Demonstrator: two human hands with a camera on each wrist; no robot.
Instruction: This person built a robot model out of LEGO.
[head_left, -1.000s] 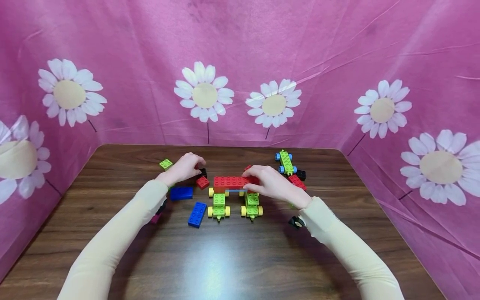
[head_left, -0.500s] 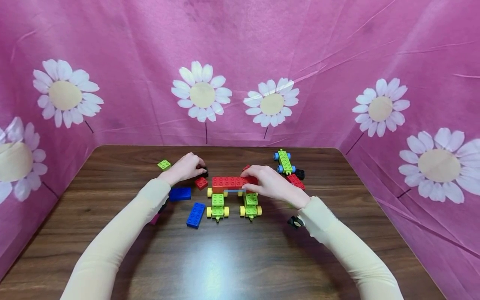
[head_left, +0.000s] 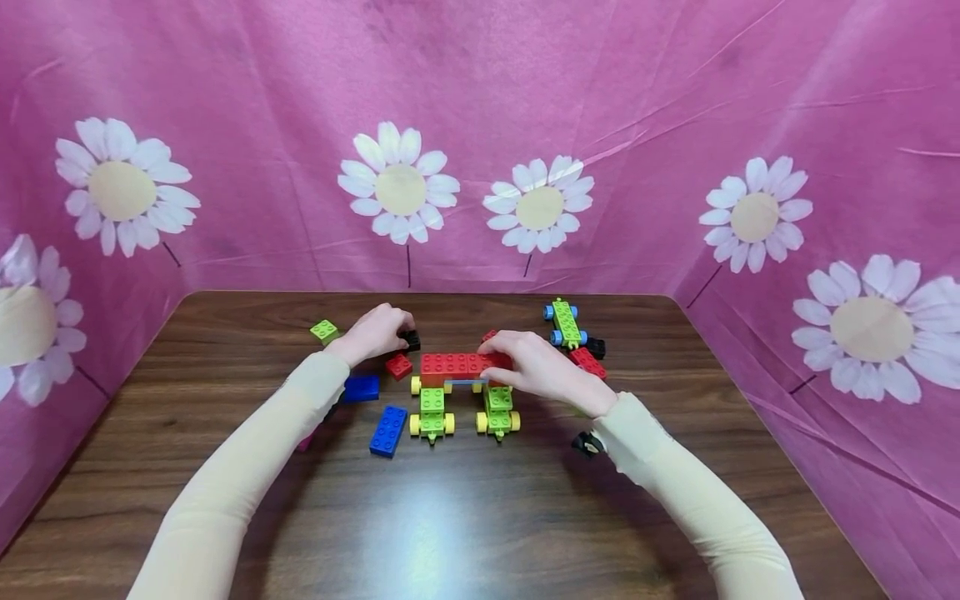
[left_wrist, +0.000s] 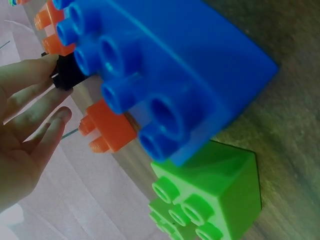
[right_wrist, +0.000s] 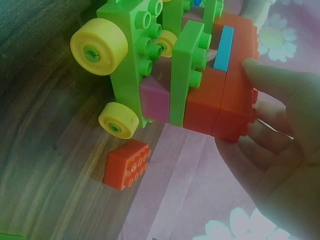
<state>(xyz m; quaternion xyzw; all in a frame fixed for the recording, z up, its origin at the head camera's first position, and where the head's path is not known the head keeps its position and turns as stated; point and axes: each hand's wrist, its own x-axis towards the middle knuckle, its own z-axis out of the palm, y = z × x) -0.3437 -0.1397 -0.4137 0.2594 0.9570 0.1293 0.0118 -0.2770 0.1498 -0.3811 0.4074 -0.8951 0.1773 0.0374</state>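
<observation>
At the back left, my left hand pinches a black brick between thumb and fingers. In the left wrist view that black brick shows at the fingertips, partly behind a blue brick. My right hand grips the right end of the red bricks on top of a toy brick vehicle. Its thumb lies along one side of the red bricks in the right wrist view, with fingers on the other. Beneath them stand two green wheeled bases with yellow wheels. A blue piece shows under the red bricks.
A small red brick lies by the left hand, near two blue bricks. A green brick sits farther left. On the right are a green base with blue wheels, a red brick and another black brick.
My left fingers have closed in on the black brick, which sits slightly farther right of the small red brick. The right hand keeps its place on the red bricks. The head view has shifted slightly.
</observation>
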